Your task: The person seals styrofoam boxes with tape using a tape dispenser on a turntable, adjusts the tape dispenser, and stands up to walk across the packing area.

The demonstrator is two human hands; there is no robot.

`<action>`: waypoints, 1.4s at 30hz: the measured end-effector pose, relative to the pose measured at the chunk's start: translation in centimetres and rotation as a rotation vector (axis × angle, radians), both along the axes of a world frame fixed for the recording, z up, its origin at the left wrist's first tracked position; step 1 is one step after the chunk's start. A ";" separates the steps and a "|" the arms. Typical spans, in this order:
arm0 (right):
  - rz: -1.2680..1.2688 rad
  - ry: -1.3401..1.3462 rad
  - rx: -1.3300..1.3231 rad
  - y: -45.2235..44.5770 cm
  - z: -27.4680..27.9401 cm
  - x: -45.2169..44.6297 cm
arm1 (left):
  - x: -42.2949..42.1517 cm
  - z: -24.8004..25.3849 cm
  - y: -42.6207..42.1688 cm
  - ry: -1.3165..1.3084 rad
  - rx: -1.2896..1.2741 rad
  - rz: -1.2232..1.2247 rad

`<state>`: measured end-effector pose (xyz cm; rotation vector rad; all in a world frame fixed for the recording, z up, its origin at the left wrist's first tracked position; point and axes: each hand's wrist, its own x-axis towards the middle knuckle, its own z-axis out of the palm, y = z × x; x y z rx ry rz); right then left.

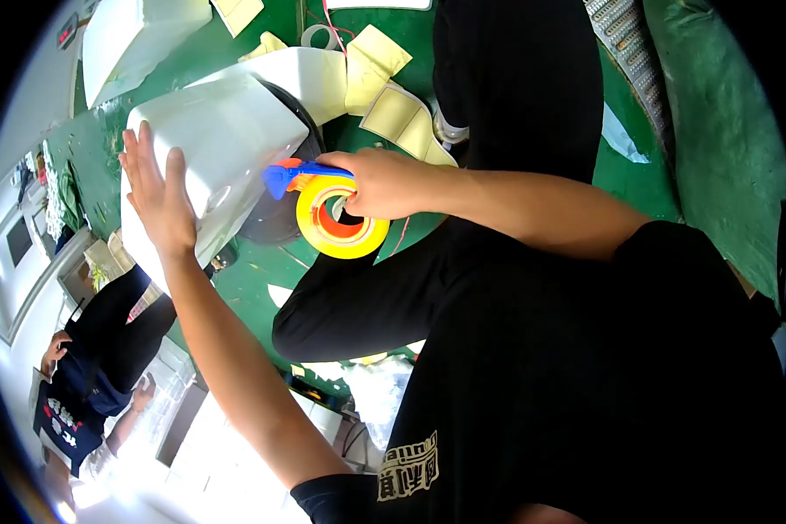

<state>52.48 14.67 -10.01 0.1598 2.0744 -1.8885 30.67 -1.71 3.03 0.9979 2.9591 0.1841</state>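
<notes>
My right hand [389,183] grips a tape dispenser with a blue and orange head [301,175] and a yellow roll of tape [310,229]. The dispenser's head is close to the side of a large, glossy white box-shaped piece [231,140]. On that white piece lies my left hand [160,196], flat, its fingers stretched out and holding nothing. Under and beside the white piece shows a dark round part [275,218], mostly covered.
Yellow paper pieces [377,65] and a tape roll [320,37] lie on the green surface [244,293]. Another white piece [140,44] stands at the upper left. A second person [87,393] is at the lower left. My bent leg [358,306] is close by.
</notes>
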 end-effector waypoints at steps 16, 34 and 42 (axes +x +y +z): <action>-0.086 -0.296 -0.878 8.6 0.9 -0.1 | -0.1 2.0 -2.8 -0.020 0.960 0.371; -0.515 -0.558 -0.877 5.4 -11.1 -5.3 | 25.5 -24.2 -2.2 -0.740 0.269 0.119; -0.412 -0.424 -0.842 5.0 -7.8 -5.2 | 24.6 -26.5 -1.9 -0.873 0.135 0.101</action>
